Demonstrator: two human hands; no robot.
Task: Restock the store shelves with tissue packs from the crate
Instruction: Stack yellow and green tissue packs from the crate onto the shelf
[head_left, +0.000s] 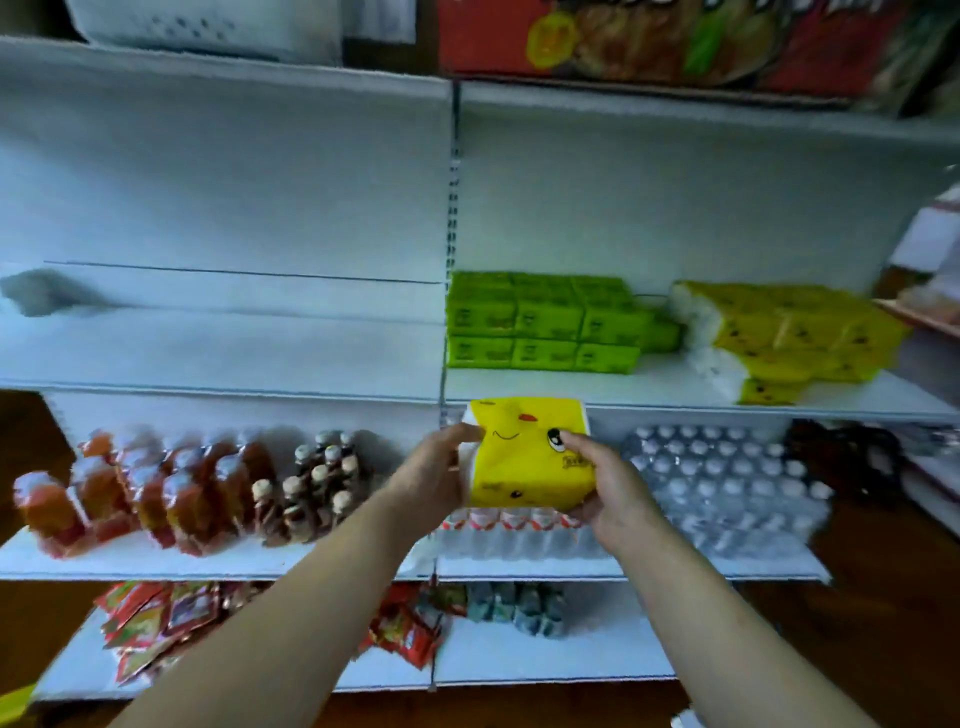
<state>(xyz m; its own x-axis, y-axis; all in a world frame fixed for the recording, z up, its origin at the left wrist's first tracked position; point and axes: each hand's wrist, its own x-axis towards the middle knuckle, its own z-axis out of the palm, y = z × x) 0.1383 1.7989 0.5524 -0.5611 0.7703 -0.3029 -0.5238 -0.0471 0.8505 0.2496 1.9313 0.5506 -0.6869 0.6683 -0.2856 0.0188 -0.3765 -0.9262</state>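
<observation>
Centrally, left hand (439, 475) grips yellow tissue pack (524, 462) at its left edge, right hand (615, 491) curls round its right side. Pack held mid-frame, just below shelf (675, 387) with green packs (543, 322), yellow packs (795, 338) upper right.

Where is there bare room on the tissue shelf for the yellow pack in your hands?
The whole left bay of the shelf, left of the green packs, is nearly bare. A narrower strip lies before them and the yellow stack. The shelf below is crowded with bottles.
</observation>
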